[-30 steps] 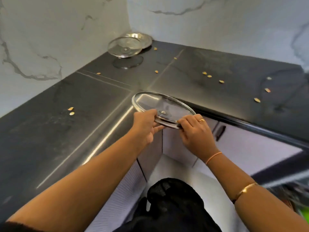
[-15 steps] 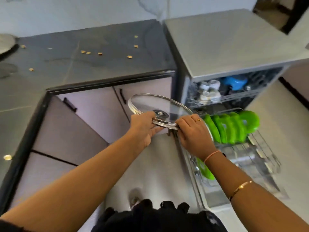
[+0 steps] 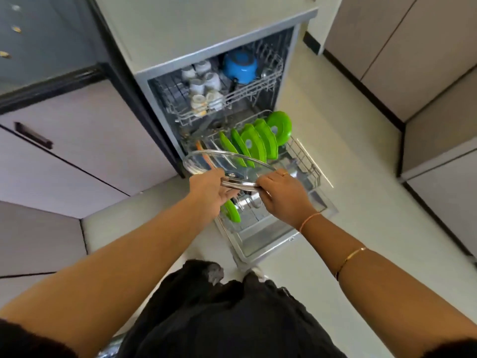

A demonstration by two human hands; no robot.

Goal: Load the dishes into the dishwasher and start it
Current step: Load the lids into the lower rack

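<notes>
Glass, rimmed in steel, the lid (image 3: pixel 227 165) sits level at the middle of the view, held by both hands above the near end of the pulled-out lower rack (image 3: pixel 305 161). The left hand (image 3: pixel 210 188) closes on the lid's near edge at about 7 o'clock of its circle, fingers curled beneath the rim. The right hand (image 3: pixel 282 196) closes on the rim at about 4 o'clock, a ring showing on one finger and a thin orange thread at the wrist.

From the lid, the open dishwasher (image 3: pixel 206 32) lies toward 12 o'clock. Its upper rack (image 3: pixel 255 89) carries a cluster of white cups (image 3: pixel 204 86) and, at their 3 o'clock, a blue pot (image 3: pixel 240 67). Green plates (image 3: pixel 260 138) stand on edge in a row in the lower rack, at about 1 o'clock from the lid. One more green plate (image 3: pixel 231 210) stands alone at the lid's 6 o'clock, just beside the left hand, with a steel vessel (image 3: pixel 249 202) between the two hands below the lid. The dishwasher door (image 3: pixel 265 236) lies folded down under the rack.

At 9 o'clock from the lid, pale cupboard fronts (image 3: pixel 77 151) sit below a dark counter (image 3: pixel 38 34).
</notes>
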